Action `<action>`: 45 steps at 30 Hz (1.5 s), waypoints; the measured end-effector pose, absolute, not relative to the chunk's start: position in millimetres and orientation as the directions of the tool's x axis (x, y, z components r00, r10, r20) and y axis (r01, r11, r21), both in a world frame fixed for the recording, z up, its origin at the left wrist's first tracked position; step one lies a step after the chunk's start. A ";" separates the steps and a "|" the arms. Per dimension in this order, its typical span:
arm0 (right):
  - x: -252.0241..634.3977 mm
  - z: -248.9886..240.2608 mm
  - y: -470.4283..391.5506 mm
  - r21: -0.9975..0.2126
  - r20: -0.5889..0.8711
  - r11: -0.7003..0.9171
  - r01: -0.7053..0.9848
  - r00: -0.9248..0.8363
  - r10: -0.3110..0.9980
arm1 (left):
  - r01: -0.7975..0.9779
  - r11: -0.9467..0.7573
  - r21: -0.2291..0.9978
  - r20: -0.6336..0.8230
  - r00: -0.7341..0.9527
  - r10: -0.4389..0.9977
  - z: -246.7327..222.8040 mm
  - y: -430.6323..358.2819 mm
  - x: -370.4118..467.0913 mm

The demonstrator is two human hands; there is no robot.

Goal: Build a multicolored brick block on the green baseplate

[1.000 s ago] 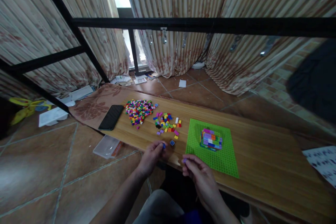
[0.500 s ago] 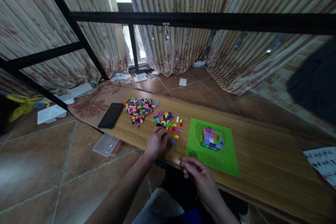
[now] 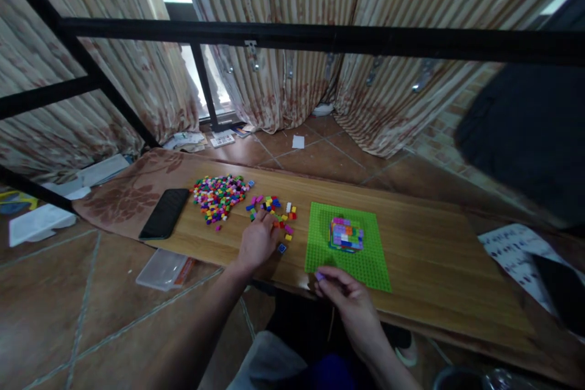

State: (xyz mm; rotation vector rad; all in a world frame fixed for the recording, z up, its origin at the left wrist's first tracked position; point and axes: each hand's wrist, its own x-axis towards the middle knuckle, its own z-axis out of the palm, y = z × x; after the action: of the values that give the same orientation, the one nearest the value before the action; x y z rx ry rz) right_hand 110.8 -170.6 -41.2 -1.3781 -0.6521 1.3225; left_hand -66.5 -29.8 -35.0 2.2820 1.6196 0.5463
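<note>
The left hand [image 3: 259,241] is over the near edge of the small group of loose bricks [image 3: 269,204] on the wooden tabletop [image 3: 429,244], its fingers bent downward; whether they grip a brick cannot be told. The right hand [image 3: 345,292] pinches a small purple brick [image 3: 320,276] between thumb and fingers at the near edge of the green baseplate [image 3: 372,262]. On the baseplate stands a multicolored brick block [image 3: 346,235], with pink, purple, orange and blue pieces showing. A blue brick [image 3: 282,248] lies just beside the left hand, between it and the baseplate. Farther left are a larger brick pile [image 3: 219,195] and a black phone [image 3: 165,213], which lies partly on a patterned cloth [image 3: 132,186].
</note>
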 end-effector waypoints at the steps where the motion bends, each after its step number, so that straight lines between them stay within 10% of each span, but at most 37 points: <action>1: 118.4 -41.1 -170.2 -0.935 -0.322 -0.255 -0.246 0.289 0.902 | 0.818 -0.327 0.473 0.153 0.289 0.945 -32.7 -32.9 -65.0; 7: 171.5 -41.2 -166.3 -0.979 0.023 -0.083 0.188 0.500 0.866 | 0.605 -0.437 0.666 0.193 0.425 0.884 -23.9 -58.1 -37.1; 14: 204.3 -34.9 -126.9 -0.963 0.159 0.021 0.267 0.506 0.848 | 0.494 -0.434 0.753 0.197 0.461 0.865 -14.6 -34.1 12.3; 45: 211.8 -40.2 -57.2 -0.999 -0.022 -0.033 0.037 0.280 0.960 | -0.028 0.040 0.999 -0.019 0.533 0.846 -39.7 2.7 51.0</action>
State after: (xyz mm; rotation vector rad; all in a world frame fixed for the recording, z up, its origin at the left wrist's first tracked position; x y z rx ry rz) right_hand 211.8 -57.2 -40.2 -1.3808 -1.0131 0.9965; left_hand 51.0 2.7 -39.7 1.3745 0.7767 0.7849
